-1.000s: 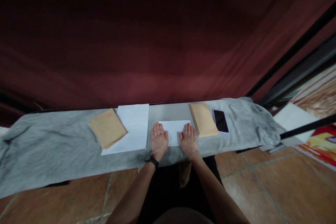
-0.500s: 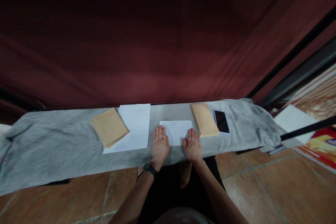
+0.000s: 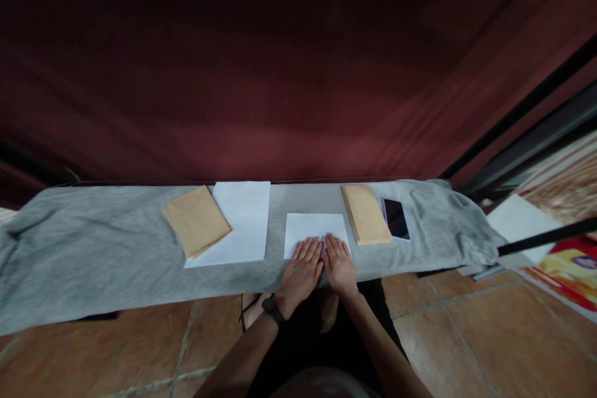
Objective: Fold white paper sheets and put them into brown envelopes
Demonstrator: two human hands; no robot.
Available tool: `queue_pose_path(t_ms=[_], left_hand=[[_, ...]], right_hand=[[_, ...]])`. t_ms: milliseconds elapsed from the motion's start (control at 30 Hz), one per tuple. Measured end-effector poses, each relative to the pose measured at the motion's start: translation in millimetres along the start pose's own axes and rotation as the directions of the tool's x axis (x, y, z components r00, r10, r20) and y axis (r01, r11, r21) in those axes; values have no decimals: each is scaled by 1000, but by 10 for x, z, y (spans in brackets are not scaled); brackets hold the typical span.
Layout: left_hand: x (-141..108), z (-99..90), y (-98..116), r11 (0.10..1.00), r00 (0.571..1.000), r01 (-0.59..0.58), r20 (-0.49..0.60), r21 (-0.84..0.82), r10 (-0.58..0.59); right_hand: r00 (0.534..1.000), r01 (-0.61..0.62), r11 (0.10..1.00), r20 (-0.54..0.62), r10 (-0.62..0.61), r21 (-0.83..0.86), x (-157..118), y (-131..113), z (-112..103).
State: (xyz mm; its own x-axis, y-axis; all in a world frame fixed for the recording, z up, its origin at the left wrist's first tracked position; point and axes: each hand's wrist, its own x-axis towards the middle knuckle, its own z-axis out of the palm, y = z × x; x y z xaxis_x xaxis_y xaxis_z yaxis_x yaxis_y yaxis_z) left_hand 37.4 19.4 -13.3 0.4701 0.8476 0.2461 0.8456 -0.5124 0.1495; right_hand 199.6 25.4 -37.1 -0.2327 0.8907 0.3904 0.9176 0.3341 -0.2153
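Note:
A white sheet of paper [image 3: 316,226], shaped like a folded half sheet, lies flat on the grey cloth in front of me. My left hand [image 3: 303,267] rests palm down on its near edge, fingers stretched out. Close beside it, my right hand [image 3: 339,264] lies flat on the same edge, fingers pointing away from me. Neither hand grips anything. The paper's near edge is partly hidden under both hands. Right of the paper lies a stack of brown envelopes [image 3: 368,214].
More brown envelopes [image 3: 198,221] lie at the left, overlapping larger white sheets [image 3: 247,217]. A phone [image 3: 396,219] lies right of the envelope stack. Grey cloth [image 3: 116,249] covers the narrow bench. A dark red surface [image 3: 298,106] rises behind it, and a black bar [image 3: 545,237] stands at right.
Both hands have slid inward from the paper's left and right sides and now lie close together at the middle of its near edge. The view has shifted slightly.

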Motion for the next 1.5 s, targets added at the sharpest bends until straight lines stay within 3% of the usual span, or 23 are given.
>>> queue_pose_path(t_ms=[200, 800, 1500], left_hand=[[-22, 19, 12, 1000, 1000, 26, -7, 7, -25], [-179, 40, -100, 973, 970, 231, -76, -2, -231], [-331, -15, -201, 957, 951, 289, -114, 3, -287]], right_hand=[[998, 55, 998, 22, -55, -5, -30, -9, -26], [994, 5, 988, -108, -22, -153, -199, 62, -51], [992, -41, 978, -127, 15, -207, -338, 168, -131]])
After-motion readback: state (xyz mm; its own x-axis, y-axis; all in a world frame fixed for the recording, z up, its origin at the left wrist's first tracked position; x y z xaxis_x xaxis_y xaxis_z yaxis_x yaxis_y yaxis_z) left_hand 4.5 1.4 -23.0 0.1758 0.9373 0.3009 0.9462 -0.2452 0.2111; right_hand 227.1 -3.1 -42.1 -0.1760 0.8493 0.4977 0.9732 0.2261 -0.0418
